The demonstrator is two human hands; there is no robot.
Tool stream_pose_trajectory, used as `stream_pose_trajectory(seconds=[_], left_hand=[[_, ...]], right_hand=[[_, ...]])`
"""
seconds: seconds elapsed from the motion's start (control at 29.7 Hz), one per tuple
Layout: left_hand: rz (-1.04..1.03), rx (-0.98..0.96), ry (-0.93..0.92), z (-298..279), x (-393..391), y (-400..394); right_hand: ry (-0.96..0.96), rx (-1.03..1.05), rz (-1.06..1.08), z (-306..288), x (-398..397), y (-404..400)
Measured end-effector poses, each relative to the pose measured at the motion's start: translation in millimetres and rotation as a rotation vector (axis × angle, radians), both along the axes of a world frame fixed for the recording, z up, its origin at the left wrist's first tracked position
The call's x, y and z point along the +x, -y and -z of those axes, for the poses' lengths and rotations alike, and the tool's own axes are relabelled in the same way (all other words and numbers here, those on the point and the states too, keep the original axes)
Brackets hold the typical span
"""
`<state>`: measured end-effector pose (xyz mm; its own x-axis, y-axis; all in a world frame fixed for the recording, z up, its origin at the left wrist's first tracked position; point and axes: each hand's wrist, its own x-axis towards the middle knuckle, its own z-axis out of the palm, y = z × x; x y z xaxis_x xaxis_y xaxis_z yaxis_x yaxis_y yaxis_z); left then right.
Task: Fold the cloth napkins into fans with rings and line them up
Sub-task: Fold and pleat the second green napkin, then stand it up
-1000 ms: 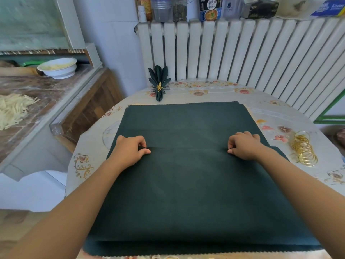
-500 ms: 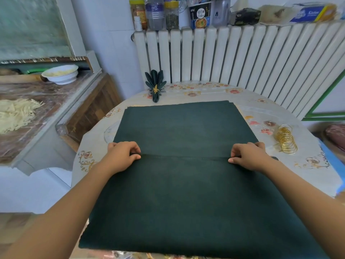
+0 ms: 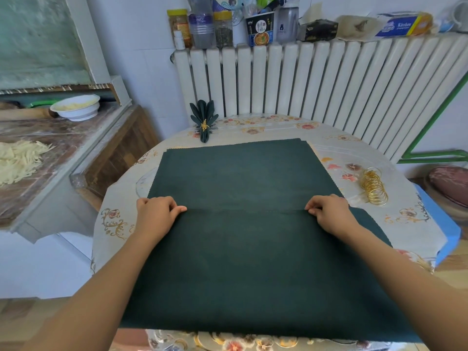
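A large dark green cloth napkin [image 3: 243,262] lies flat across the round table [image 3: 395,224]. A fold edge runs across it from side to side. My left hand [image 3: 157,214] pinches that edge at its left end and my right hand [image 3: 329,211] pinches it at the right end. More green cloth lies beyond the fold line, up to the far edge. A finished green fan napkin [image 3: 203,120] with a gold ring stands at the table's back left. A pile of gold rings [image 3: 373,186] lies to the right of the cloth.
A white radiator [image 3: 316,79] stands behind the table with jars, bottles and boxes on top. At the left is a counter [image 3: 50,158] with shredded food and a white bowl [image 3: 76,107]. A stool cushion [image 3: 448,183] is at the far right.
My hands have drawn the folded edge a little nearer to me. The camera has tilted up, so more of the radiator top and table shows.
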<state>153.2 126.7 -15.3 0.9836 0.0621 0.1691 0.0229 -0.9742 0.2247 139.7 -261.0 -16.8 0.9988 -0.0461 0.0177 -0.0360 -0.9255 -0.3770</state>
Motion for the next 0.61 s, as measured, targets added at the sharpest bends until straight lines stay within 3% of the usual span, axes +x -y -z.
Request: stream_pose_trajectory(seconds=[0.27,0.51,0.61], left_hand=[[-0.038,0.117,0.130,3,-5,24],[0.357,0.026,0.042,12,-94,120],[0.358,0.066,-0.107,13,-134,144]], right_hand=[[0.203,-0.093,0.037,14,-2,-5],[0.405,-0.099,-0.097,20,-62,-68],[0.319,-0.144,-0.168,23,-106,-93]])
